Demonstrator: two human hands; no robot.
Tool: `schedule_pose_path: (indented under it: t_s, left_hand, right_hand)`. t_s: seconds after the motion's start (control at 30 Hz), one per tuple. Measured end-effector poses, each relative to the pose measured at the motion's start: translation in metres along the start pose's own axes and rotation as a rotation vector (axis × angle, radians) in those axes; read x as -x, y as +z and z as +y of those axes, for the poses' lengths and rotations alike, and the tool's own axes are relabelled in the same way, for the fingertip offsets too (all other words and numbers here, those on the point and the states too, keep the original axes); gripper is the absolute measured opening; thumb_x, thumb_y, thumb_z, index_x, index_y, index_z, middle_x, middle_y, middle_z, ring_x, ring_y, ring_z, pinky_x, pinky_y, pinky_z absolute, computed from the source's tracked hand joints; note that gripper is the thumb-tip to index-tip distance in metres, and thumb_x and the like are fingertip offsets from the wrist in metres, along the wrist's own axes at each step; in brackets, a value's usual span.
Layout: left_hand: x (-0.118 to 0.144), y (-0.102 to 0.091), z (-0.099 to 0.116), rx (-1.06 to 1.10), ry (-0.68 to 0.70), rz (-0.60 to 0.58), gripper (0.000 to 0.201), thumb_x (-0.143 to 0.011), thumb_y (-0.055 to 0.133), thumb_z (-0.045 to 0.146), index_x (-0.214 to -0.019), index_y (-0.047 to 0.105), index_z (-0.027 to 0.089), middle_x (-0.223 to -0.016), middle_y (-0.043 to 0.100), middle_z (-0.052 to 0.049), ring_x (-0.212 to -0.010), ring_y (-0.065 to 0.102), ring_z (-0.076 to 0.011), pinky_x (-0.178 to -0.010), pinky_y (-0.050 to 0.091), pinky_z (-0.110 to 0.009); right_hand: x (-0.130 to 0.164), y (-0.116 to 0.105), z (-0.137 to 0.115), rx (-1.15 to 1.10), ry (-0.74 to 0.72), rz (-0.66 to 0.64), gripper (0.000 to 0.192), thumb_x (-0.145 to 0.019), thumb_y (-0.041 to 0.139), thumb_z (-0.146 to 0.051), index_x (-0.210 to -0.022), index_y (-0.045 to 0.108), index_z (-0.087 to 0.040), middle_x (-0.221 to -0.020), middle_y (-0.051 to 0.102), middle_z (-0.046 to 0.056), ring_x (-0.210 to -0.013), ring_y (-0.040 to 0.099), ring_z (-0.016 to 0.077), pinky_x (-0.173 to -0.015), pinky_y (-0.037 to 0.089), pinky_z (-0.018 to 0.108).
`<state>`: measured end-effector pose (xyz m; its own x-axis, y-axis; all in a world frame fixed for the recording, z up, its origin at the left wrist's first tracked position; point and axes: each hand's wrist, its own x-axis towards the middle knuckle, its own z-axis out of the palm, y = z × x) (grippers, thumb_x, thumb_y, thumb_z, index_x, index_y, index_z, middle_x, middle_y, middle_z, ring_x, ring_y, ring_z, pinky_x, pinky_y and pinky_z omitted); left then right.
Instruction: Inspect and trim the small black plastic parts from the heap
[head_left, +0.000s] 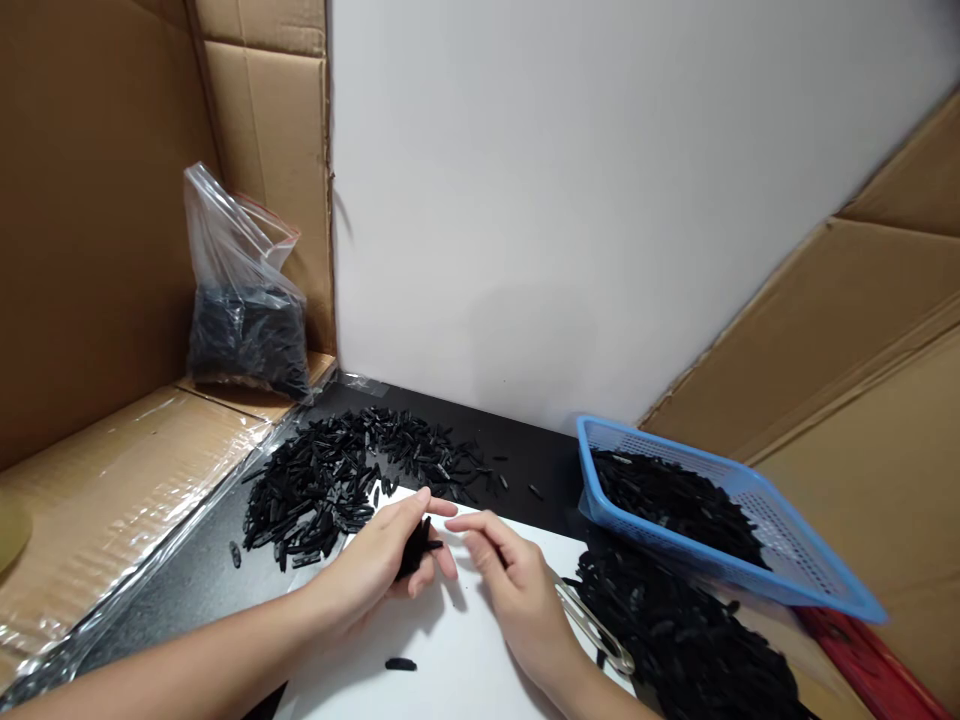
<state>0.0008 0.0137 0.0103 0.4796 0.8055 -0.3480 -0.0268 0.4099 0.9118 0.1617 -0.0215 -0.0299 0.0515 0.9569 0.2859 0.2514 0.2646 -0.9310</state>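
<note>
My left hand (pixel 405 555) is cupped above a white sheet (pixel 450 660), its fingers curled around several thin black pieces (pixel 415 548). One piece sticks out past the fingers. Just to its right is my right hand (pixel 517 580), with the index finger pointing toward the left fingertips and the thumb bent below it. A slotted silver metal tool (pixel 600 630) extends from behind the right hand, which appears closed on it; the lower fingers are hidden. A single black piece (pixel 400 664) lies on the sheet below the hands.
A loose heap of black pieces (pixel 322 480) spreads at the left back. On the right sits a blue basket (pixel 810 570) holding more, with another dark pile (pixel 690 630) before it. A clear bag (pixel 247 330) leans against cardboard (pixel 270 150). A red object (pixel 870 660) is at lower right.
</note>
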Motion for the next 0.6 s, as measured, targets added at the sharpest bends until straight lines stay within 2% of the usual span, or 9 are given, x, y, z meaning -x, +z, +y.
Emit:
schedule_pose_path:
  t_s: [0.1,0.23,0.33,0.43,0.5,0.6]
  left_hand:
    - [0.001,0.0015,-0.002,-0.038,-0.002,0.007,0.051,-0.085,0.044,0.057,-0.112,0.059,0.016,-0.048,0.047,0.007,-0.049,0.036,-0.0121,-0.052,0.022,-0.024]
    - [0.0037,0.0039,0.0028,-0.006,-0.008,0.006,0.038,-0.079,0.051,0.041,-0.108,0.059,0.017,-0.058,0.056,0.004,-0.051,0.039,-0.0116,-0.052,0.021,-0.023]
    - [0.0018,0.0022,0.0048,0.039,-0.002,0.016,0.031,-0.075,0.058,0.032,-0.102,0.057,0.017,-0.057,0.056,0.006,-0.049,0.036,-0.0095,-0.049,0.017,-0.023]
    - [-0.0024,-0.0018,0.0023,0.072,0.025,0.025,0.03,-0.075,0.065,0.039,-0.094,0.053,0.018,-0.064,0.061,0.005,-0.047,0.032,-0.0064,-0.048,0.016,-0.022]
    - [-0.004,-0.0038,0.0004,0.073,0.043,0.018,0.032,-0.075,0.068,0.043,-0.088,0.052,0.018,-0.071,0.064,0.003,-0.047,0.032,-0.0052,-0.048,0.016,-0.022]
    - [-0.0035,-0.0045,0.0003,0.028,0.056,-0.017,0.032,-0.077,0.069,0.045,-0.083,0.055,0.016,-0.07,0.062,0.003,-0.048,0.031,-0.0049,-0.048,0.018,-0.022]
  right_hand:
    - [0.0014,0.0027,-0.0047,0.07,0.039,-0.077,0.021,-0.083,0.064,-0.035,-0.088,0.076,-0.019,-0.054,0.057,-0.002,-0.046,0.037,0.0121,-0.045,0.029,0.025]
    - [0.0004,0.0017,-0.0048,-0.034,0.111,-0.028,0.022,-0.082,0.064,-0.036,-0.081,0.077,-0.018,-0.058,0.061,0.001,-0.048,0.034,0.0123,-0.047,0.028,0.027]
    - [-0.0022,-0.0011,-0.0037,-0.114,0.157,0.05,0.026,-0.078,0.067,-0.042,-0.079,0.077,-0.018,-0.052,0.052,-0.001,-0.049,0.031,0.0127,-0.046,0.025,0.026]
    - [-0.0048,-0.003,-0.0037,-0.135,0.169,0.112,0.029,-0.074,0.071,-0.045,-0.076,0.077,-0.018,-0.05,0.042,-0.003,-0.05,0.029,0.0125,-0.045,0.024,0.026]
    - [-0.0061,-0.0033,-0.0036,-0.154,0.19,0.117,0.029,-0.072,0.072,-0.046,-0.075,0.078,-0.018,-0.05,0.038,-0.004,-0.049,0.028,0.0121,-0.044,0.022,0.026]
    - [-0.0078,-0.0024,-0.0016,-0.213,0.237,0.107,0.028,-0.07,0.073,-0.045,-0.076,0.077,-0.018,-0.049,0.032,-0.006,-0.049,0.025,0.0112,-0.045,0.021,0.025]
